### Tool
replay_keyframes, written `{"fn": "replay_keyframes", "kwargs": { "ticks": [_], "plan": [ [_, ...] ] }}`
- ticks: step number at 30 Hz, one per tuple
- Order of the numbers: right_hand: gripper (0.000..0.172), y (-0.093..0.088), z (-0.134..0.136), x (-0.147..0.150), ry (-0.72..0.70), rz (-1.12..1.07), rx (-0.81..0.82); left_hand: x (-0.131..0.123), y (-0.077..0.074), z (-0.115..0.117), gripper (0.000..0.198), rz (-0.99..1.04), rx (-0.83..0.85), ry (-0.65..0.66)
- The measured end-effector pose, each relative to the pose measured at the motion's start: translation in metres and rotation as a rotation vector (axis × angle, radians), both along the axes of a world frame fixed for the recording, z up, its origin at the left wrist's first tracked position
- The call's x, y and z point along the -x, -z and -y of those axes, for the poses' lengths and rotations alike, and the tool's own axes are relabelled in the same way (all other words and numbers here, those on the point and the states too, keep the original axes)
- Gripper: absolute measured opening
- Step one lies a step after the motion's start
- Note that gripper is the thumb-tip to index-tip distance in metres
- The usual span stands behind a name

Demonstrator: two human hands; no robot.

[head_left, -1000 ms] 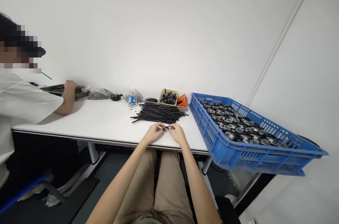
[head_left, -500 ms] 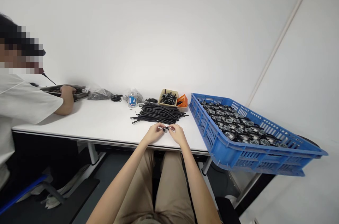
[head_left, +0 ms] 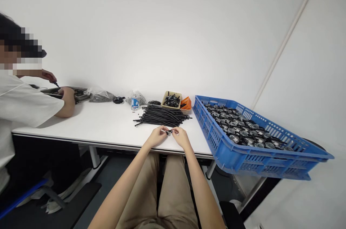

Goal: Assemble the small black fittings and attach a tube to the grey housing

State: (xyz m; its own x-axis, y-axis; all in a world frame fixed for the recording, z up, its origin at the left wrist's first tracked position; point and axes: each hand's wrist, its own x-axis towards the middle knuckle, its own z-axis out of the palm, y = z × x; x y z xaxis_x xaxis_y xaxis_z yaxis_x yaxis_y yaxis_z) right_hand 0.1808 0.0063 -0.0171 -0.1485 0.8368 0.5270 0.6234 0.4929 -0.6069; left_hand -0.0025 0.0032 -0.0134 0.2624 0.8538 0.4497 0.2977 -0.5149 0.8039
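Close to the table's front edge, my left hand (head_left: 158,136) and my right hand (head_left: 180,136) pinch a small black and silver part (head_left: 169,132) between them. Both sets of fingers are closed on it, one hand at each side. The part is too small to name, and the fingertips cover some of it. Just beyond my hands lies a pile of black tubes (head_left: 162,115), stacked roughly side by side on the white table (head_left: 116,128).
On my right stands a large blue crate (head_left: 229,155) with rows of black and silver parts. Behind the tubes are a beige basket (head_left: 165,103), an orange basket (head_left: 187,102) and a water bottle (head_left: 134,102). A co-worker (head_left: 29,99) reaches into a metal tray (head_left: 83,96) at left.
My hands stay in place, still on the small part. The co-worker's far hand, with a thin dark tool, has come down toward the tray.
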Motion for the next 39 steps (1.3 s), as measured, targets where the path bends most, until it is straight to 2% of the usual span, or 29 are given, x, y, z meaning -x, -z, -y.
{"fn": "replay_keyframes", "kwargs": {
  "ticks": [39],
  "plan": [
    [0.024, -0.0019, 0.0024, -0.0003, 0.000, -0.014, 0.018, -0.0008, -0.0034, 0.0031, 0.025, -0.013, -0.017, -0.004]
  ]
}}
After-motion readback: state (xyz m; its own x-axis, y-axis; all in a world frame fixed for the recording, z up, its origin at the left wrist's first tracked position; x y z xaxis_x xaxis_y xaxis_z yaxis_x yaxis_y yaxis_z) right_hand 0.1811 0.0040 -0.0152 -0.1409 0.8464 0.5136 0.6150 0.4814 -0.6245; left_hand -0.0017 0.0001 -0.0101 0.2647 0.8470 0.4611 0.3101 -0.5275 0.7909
